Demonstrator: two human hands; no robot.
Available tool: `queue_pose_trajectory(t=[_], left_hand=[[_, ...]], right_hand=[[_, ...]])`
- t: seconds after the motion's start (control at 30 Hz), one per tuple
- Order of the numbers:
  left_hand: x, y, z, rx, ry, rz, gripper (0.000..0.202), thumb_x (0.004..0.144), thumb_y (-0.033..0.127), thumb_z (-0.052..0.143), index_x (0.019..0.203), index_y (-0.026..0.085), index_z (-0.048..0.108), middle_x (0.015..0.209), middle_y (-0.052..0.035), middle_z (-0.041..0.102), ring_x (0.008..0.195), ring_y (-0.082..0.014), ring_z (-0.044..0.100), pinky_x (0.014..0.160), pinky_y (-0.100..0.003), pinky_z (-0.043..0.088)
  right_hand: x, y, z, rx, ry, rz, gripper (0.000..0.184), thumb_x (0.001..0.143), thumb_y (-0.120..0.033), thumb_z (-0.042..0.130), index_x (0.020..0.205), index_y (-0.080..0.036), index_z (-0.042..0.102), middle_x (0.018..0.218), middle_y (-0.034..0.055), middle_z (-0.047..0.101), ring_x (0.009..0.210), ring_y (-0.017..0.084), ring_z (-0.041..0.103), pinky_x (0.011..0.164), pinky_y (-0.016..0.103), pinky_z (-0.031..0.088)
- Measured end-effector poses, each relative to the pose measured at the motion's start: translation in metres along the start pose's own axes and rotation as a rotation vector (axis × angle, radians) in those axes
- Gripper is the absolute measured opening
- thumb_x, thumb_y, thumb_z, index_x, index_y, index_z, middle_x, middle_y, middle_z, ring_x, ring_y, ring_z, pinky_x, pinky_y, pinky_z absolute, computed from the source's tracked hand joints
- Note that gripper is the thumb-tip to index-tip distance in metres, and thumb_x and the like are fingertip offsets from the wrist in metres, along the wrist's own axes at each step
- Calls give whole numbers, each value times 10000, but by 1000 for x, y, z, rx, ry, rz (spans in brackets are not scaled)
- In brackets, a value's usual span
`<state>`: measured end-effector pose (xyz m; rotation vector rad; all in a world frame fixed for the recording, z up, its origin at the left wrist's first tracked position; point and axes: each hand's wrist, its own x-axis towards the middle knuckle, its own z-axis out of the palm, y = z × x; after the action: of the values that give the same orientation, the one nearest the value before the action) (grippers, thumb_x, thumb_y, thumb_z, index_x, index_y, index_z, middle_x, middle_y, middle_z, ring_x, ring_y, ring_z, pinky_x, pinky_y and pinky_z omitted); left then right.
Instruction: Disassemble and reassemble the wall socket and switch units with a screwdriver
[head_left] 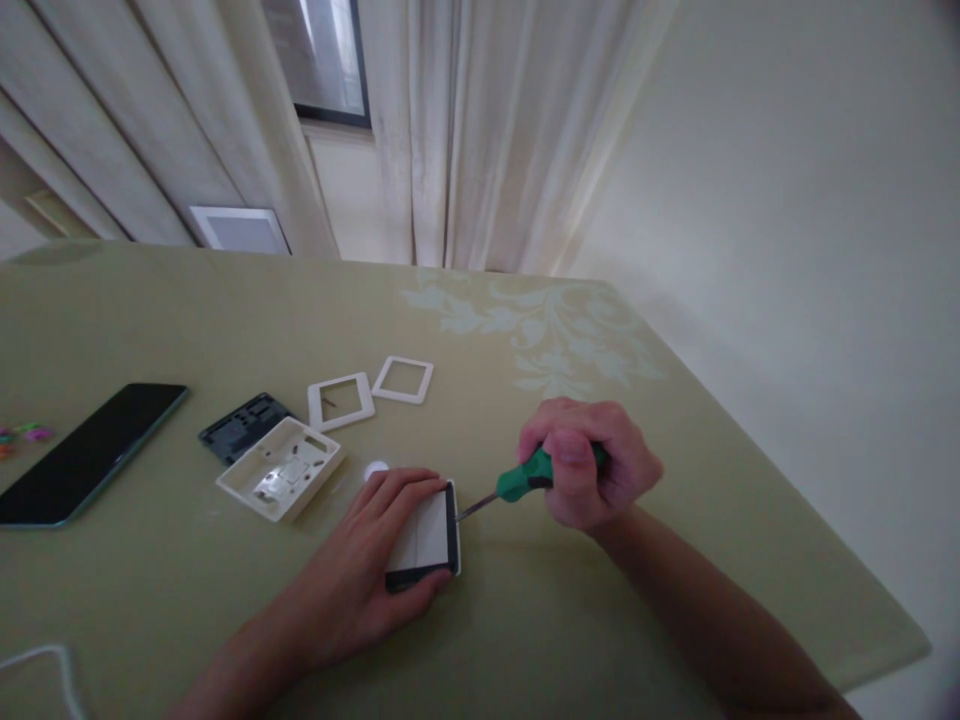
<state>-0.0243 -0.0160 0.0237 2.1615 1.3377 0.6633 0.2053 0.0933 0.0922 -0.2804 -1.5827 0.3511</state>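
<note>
Panel pinned beneath left grip!

It's looking light, stiff and perhaps slick, its opposite edges offering the best hold. It's lying on the bench, left thumb and fingers clasping it. Just to its right, the right grip is holding a screwdriver, fingers curled tight, tip meeting the panel's edge.

Pale curtains hung beyond the far edge of the table on my feed, and between them I made out a dark-framed window. Along the table's right edge I saw a plain, dimly lit wall; a leafy pattern spread near the far right corner.
</note>
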Motion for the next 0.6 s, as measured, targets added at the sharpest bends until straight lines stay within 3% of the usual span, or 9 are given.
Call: queue_pose_trajectory(t=[0.2,0.33,0.4,0.5,0.6], left_hand=[[2,2,3,-34,10,-31,605,1024,433,731,1557,358,454,1553,-93,563,1446,-347,514,1223,-565,482],[3,4,7,-36,47,-20,572,1026,450,730,1534,365,482,1529,-73,580,1425,-335,522,1207,-550,496],[4,3,8,-35,65,-6,560,1024,448,732,1523,361,494,1515,-69,591,1410,-332,528,1194,-541,507],[6,2,9,-39,85,4,529,1019,440,738,1493,345,524,1494,-71,605,1385,-330,541,1174,-536,520],[7,3,9,-47,87,4,513,1022,445,734,1483,337,536,1476,-77,613,1370,-332,540,1171,-552,517]], right_hand=[[-1,-1,7,5,-15,-59,155,1032,-170,614,886,-188,664,635,-23,634,475,124,625,465,240,476],[14,-16,1,-182,-119,-183,196,999,-157,624,807,-193,637,709,11,699,567,125,666,509,233,506],[25,-29,-7,-314,-292,-192,206,980,-168,675,778,-190,643,762,22,723,609,124,670,540,246,493],[41,-51,-25,-471,-657,-151,253,1008,-252,737,776,-181,667,755,4,711,591,113,626,530,279,407],[52,-71,-44,-695,-917,-55,375,1102,-421,645,821,-180,703,772,11,708,614,136,636,542,317,355]])
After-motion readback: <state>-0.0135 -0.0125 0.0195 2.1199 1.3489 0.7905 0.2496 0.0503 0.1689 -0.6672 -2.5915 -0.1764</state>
